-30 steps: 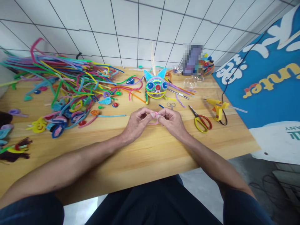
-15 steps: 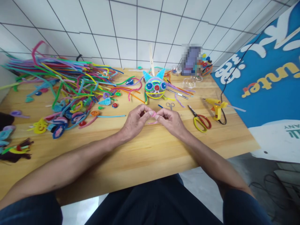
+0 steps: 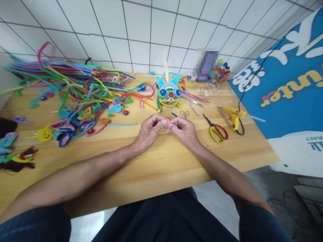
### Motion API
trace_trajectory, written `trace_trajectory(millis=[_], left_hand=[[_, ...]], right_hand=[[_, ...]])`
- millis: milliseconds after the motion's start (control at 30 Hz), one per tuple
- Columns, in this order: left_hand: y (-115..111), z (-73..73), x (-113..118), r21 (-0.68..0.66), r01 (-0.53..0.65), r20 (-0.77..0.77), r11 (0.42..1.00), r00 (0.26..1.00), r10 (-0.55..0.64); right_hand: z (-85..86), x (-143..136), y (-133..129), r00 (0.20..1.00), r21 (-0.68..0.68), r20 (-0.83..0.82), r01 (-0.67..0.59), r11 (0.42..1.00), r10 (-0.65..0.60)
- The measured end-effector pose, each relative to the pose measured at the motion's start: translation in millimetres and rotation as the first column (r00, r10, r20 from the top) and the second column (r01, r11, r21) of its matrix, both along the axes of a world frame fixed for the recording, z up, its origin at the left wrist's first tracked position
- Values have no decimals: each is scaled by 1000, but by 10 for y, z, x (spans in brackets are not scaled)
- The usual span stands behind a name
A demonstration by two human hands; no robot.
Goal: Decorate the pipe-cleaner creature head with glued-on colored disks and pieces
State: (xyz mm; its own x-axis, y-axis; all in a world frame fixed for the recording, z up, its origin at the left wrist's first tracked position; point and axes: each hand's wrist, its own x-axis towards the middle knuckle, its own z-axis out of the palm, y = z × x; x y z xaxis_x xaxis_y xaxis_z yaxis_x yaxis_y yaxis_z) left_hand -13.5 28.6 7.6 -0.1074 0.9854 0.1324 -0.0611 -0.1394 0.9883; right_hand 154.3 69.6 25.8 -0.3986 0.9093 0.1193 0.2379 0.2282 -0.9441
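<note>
"Fingers (image 3: 160, 125) first: how do they stand?"

"Thumb and fingertips of both the left hand (image 3: 148, 132) and the right hand (image 3: 186, 131) are pinched on a pink pipe cleaner (image 3: 165, 130), the two grips almost meeting."

"So where is it exactly?"

"Between the hands, over the wooden table (image 3: 164, 161), a curve of it showing below the thumbs."

"And just beyond?"

"A figure (image 3: 168, 101) with pointed blue ears, round blue eyes and a red nose. Small scissors (image 3: 184, 116) lie near the right hand, a light-blue stem (image 3: 122, 124) beside the left."

"Farther right?"

"Red-and-yellow-handled scissors (image 3: 211, 124), then a yellow glue gun (image 3: 234, 118)."

"Left?"

"A tangled heap of coloured pipe cleaners (image 3: 75, 75), reaching back towards the tiled wall (image 3: 137, 30)."
</note>
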Motion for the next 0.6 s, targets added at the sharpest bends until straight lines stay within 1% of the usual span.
trace_trajectory(millis=[100,167,233,300,433,533,600], left_hand=[[32,34,-58,57,96,-172,994,981,-85],[53,58,-99,124,141,-316,982,944,-96],[65,69,-124,168,156,-385,973,919,-81],[65,62,-126,161,127,-361,979,931,-62],[48,22,-84,75,30,-175,997,984,-17],[36,8,-43,33,2,-63,999,998,0],[24,10,-19,16,-9,-27,1000,1000,9]], right_hand=[[36,58,27,993,118,118,-26,993,12],[56,97,43,975,224,221,-72,972,21],[66,125,53,962,278,273,-104,955,25],[65,139,56,964,246,264,-109,963,42],[40,132,43,984,119,154,-104,987,85],[16,103,18,991,129,117,-72,989,57],[0,77,-3,993,137,109,-58,989,43]])
